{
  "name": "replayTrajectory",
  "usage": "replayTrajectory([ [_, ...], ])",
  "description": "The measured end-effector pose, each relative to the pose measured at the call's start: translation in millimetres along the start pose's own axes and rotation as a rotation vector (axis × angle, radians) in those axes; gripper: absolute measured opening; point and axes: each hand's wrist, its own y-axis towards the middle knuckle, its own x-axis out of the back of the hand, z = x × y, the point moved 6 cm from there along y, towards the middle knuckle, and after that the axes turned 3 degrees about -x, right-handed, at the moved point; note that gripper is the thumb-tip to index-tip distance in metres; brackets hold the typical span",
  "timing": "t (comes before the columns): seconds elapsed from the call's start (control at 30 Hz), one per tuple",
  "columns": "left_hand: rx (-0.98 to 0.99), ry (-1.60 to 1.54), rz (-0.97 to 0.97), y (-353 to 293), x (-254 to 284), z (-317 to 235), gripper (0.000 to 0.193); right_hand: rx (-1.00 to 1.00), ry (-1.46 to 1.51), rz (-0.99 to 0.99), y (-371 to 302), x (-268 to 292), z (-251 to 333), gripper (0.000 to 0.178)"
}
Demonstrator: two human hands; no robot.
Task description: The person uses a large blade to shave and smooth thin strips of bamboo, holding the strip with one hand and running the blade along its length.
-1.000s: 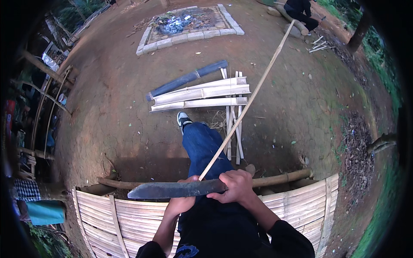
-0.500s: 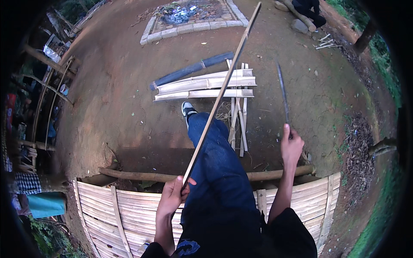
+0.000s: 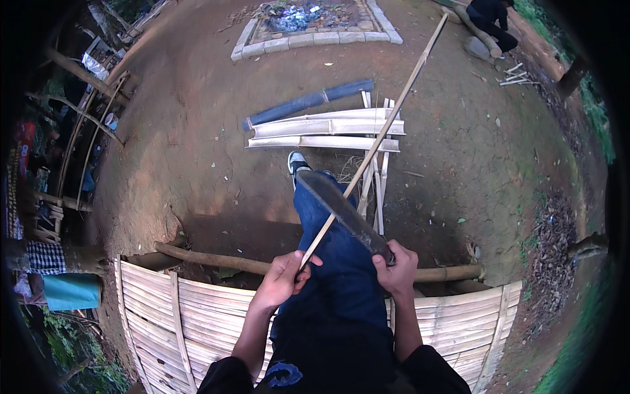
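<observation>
My left hand (image 3: 282,281) is closed around the lower end of a long, thin bamboo strip (image 3: 373,148), which slants up and away to the right. In my right hand (image 3: 398,268) is the handle of a machete (image 3: 363,228). Its broad dark blade points up and left and crosses the strip a little beyond my left hand. Whether the edge touches the strip I cannot tell. Both are above my leg in blue jeans (image 3: 328,262).
Split bamboo halves (image 3: 328,127), a dark bamboo pole (image 3: 308,104) and several thin strips (image 3: 379,194) lie on the ground ahead. Below me is a slatted bamboo platform (image 3: 216,302). A stone-edged fire pit (image 3: 321,38) lies farther off; a person (image 3: 491,23) sits at the far right.
My right hand has swung the machete inward from the right, bringing its blade across the strip. The strip now leans farther right, and my left hand has shifted slightly right.
</observation>
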Motion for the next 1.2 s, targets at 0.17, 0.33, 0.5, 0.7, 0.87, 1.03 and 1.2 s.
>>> replayTrajectory([
  [0.17,-0.14,0.161,-0.069,2,-5,26,0.033,0.254,-0.091,0.159,2,-29,49,0.055],
  [0.33,-0.337,0.613,-0.154,-8,-4,8,0.033,0.292,-0.087,0.181,4,-31,53,0.058],
  [0.5,-0.235,0.6,-0.131,-16,-5,-17,0.035,0.3,-0.264,0.041,15,-13,42,0.059],
  [0.7,-0.15,0.445,-0.104,-44,21,10,0.035,-0.34,-0.144,-0.174,57,37,-49,0.046],
  [0.87,-0.185,0.393,-0.015,-29,-4,16,0.037,-0.167,-0.02,0.008,30,14,-22,0.046],
  [1.03,-0.084,0.363,0.078,-4,-13,31,0.025,0.196,-0.2,0.221,-1,-25,50,0.056],
  [1.2,-0.251,0.293,0.135,-5,-12,42,0.026,0.376,-0.183,0.32,-19,-41,68,0.06],
])
